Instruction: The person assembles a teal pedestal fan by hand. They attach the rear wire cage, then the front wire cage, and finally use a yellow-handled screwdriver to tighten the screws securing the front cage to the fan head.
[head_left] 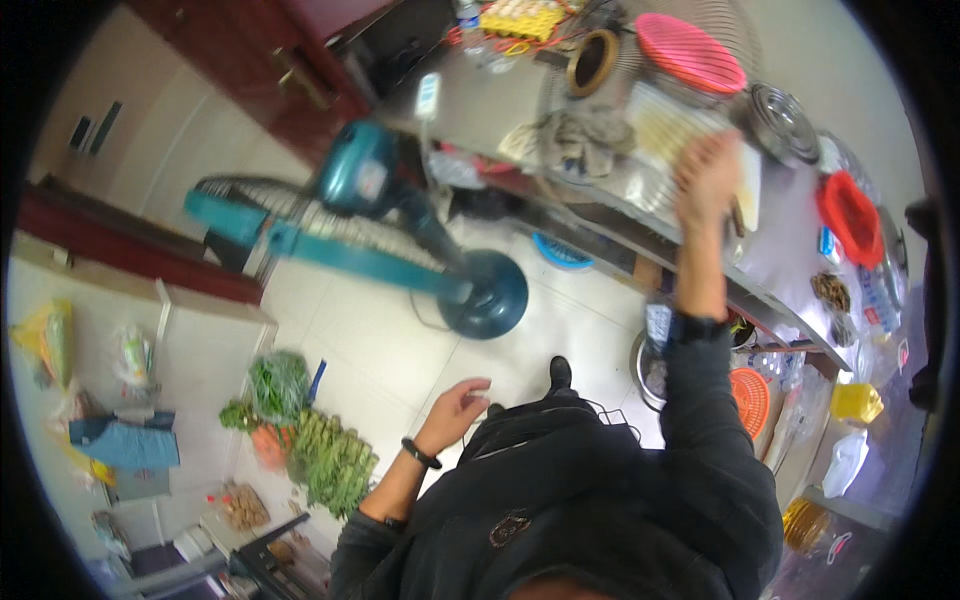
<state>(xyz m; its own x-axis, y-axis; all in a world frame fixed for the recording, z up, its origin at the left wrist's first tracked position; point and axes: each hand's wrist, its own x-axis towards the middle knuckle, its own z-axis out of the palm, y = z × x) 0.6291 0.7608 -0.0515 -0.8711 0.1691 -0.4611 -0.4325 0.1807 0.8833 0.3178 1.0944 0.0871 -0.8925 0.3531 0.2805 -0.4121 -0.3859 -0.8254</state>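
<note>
Right hand (706, 170) is raised over the steel table (480, 110), fingers laid loosely flat and blurred against a white cutting board (672, 128); whether the board is actually gripped cannot be told. The board is lying on the table top, just beside a crumpled grey cloth (580, 138) and below a pink mesh cover (690, 52). A steel bowl (782, 122) is seen on the table just past the board, and a red basket (850, 215) further along the same table. A roll of brown tape (592, 60) is placed near the cloth, toward the table's far edge. Left hand (458, 408) is hanging free above the tiled floor, well apart from the table, fingers half curled and spread, nothing held; a dark band is worn at that wrist. A teal pedestal fan (380, 215) is tipped over the floor beside the table, its round base nearest the table's near edge. Green vegetables (320, 440) are piled on the floor, well apart from the table.
</note>
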